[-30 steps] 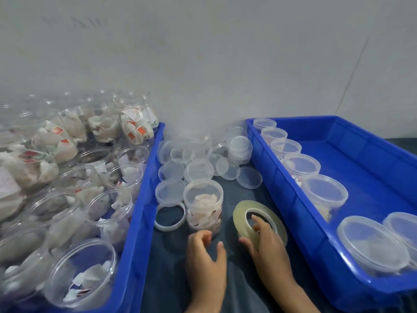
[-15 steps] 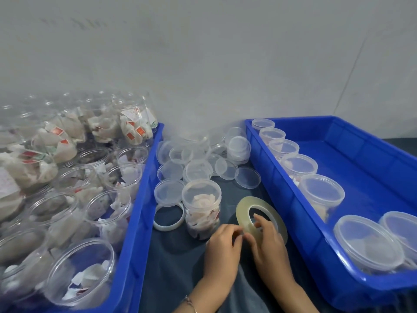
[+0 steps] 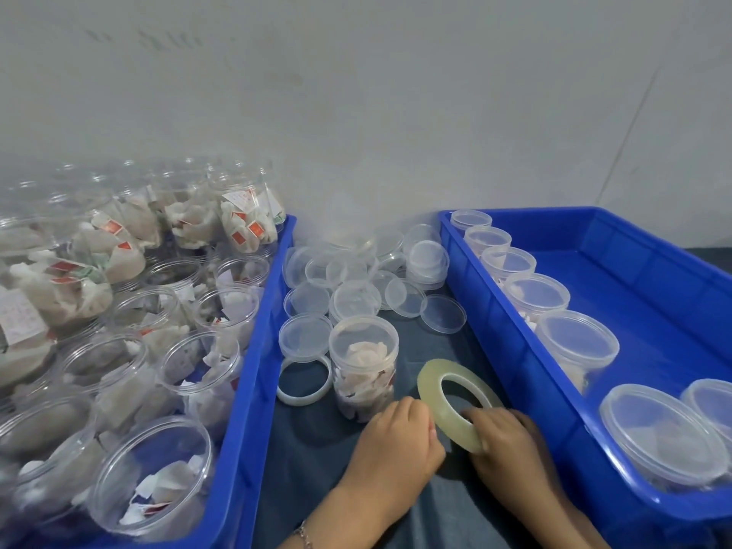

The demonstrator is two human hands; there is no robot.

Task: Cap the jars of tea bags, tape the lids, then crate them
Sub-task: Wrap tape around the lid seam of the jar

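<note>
A capped clear jar of tea bags (image 3: 364, 366) stands on the dark cloth between two blue crates. Just right of it a roll of clear tape (image 3: 451, 398) is tilted up on edge. My right hand (image 3: 511, 445) grips the roll's near rim, fingers curled through its hole. My left hand (image 3: 396, 441) pinches at the roll's left edge, close beside the jar's base. The right blue crate (image 3: 527, 374) holds a row of several capped jars (image 3: 574, 346). The left blue crate (image 3: 253, 370) is packed with open jars of tea bags (image 3: 198, 374).
Several loose clear lids (image 3: 356, 279) lie heaped on the cloth behind the jar. A white ring (image 3: 303, 380) lies left of the jar. A plain wall rises close behind. The right crate's far half shows bare blue floor.
My left hand moved right from in front of the jar to the tape roll and now pinches its edge. My right hand kept its grip on the roll, which tilted slightly.
</note>
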